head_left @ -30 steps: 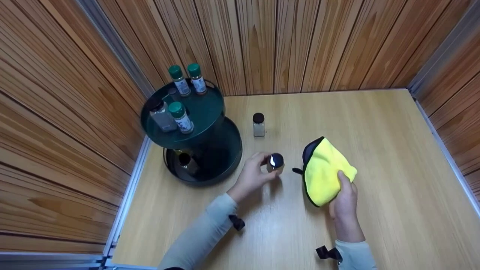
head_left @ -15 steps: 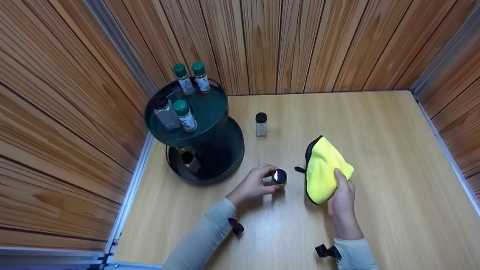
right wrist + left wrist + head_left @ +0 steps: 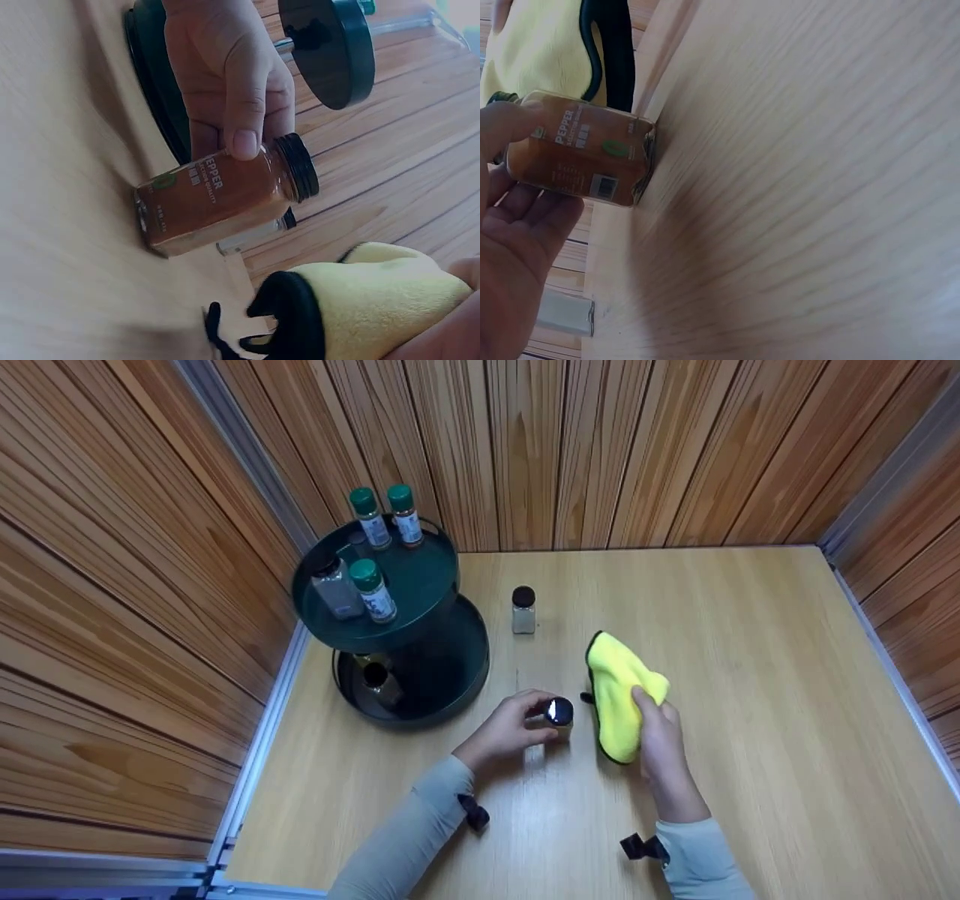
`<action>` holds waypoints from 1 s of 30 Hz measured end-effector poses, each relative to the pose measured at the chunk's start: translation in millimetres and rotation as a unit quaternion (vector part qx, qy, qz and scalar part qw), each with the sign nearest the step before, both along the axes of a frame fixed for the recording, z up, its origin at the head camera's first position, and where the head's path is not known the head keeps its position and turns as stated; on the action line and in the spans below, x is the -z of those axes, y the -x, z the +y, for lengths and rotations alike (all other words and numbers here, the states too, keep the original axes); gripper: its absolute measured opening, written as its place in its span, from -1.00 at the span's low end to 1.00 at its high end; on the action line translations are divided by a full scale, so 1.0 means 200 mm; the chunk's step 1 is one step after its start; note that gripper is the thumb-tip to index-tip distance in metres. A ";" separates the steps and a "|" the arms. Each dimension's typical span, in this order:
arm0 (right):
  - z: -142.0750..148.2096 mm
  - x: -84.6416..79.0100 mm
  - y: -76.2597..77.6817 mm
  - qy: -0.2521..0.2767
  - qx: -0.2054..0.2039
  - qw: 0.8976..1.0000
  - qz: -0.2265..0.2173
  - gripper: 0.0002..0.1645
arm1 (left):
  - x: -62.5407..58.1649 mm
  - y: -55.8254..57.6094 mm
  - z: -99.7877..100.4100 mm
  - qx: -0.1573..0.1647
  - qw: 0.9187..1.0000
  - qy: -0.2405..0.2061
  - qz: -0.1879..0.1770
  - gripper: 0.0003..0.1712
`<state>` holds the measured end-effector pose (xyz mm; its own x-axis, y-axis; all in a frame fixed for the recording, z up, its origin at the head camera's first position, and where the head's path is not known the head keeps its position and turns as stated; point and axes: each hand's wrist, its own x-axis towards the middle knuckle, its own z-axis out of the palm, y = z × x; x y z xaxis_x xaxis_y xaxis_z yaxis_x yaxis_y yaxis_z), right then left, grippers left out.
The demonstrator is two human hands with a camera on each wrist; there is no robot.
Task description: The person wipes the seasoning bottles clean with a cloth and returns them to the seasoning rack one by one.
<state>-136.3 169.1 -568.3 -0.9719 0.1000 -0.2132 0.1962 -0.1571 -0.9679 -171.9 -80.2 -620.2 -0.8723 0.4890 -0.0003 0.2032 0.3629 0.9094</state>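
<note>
My left hand [image 3: 514, 726] grips a square glass pepper jar [image 3: 585, 150] between thumb and fingers. Reddish-brown powder fills the jar, and its lid is black; the right wrist view shows the word on its side partly covered by the thumb. The jar's base is at or just above the tabletop; I cannot tell which. To its right, my right hand [image 3: 661, 735] holds a bunched yellow cloth [image 3: 619, 690] with black edging and a small black loop. A narrow gap separates the cloth from the jar in the head view.
A dark green two-tier round rack [image 3: 420, 622] stands at the left, with several jars on its upper tier and a dark-mouthed jar [image 3: 381, 682] on the lower. Another black-lidded jar [image 3: 523, 611] stands behind my left hand. Wood-panelled walls [image 3: 600, 450] enclose the table.
My left hand has brought the pepper jar slightly toward me, then kept it there. My right hand has moved left with the cloth, closer to the jar.
</note>
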 end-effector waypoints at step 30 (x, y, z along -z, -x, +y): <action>-0.12 0.06 -0.12 -0.266 -0.205 0.926 0.170 -0.48 | 0.05 -0.05 0.04 -0.044 0.998 -0.005 0.040 -0.42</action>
<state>-112.3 145.5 -580.0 -0.9530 -0.2905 0.0861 -0.1978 0.3809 -0.9032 -161.1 -72.9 -630.0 -0.9093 0.4093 0.0756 0.2424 0.3729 0.8957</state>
